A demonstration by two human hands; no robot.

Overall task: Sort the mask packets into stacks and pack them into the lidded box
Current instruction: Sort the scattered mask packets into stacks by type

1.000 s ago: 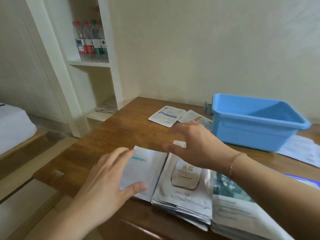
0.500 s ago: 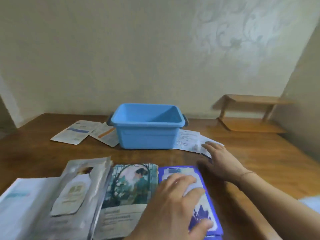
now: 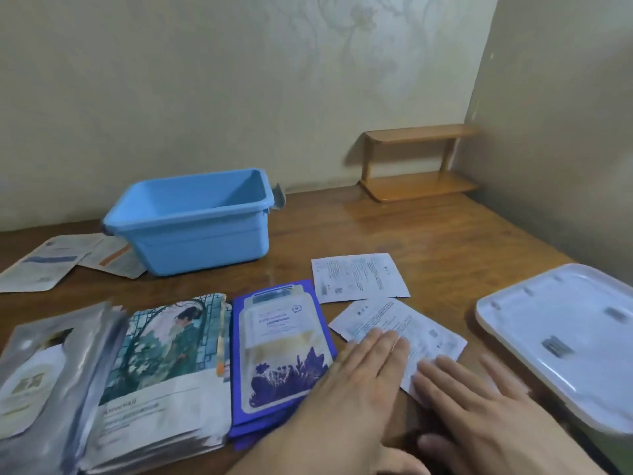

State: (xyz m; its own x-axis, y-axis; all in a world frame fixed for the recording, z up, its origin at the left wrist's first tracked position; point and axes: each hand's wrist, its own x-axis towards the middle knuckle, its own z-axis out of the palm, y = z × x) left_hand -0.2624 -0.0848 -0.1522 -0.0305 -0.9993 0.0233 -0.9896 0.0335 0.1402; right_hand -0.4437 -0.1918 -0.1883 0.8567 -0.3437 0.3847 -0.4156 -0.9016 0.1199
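Looking down, I see both hands flat, fingers straight and holding nothing, left hand (image 3: 356,378) and right hand (image 3: 479,395) on the near white packet (image 3: 421,332), its long axis running away-left to near-right, beside the blue stack (image 3: 281,347).

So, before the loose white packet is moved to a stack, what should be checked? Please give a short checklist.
1. Left hand flat on the near white packet: ok.
2. Right hand free, fingers straight: ok.
3. Second white packet lies apart, not underneath: ok.
4. Blue stack tidy beside it: ok.
5. Blue box open; contents: cannot tell.
6. White lid off, lying on the right: ok.
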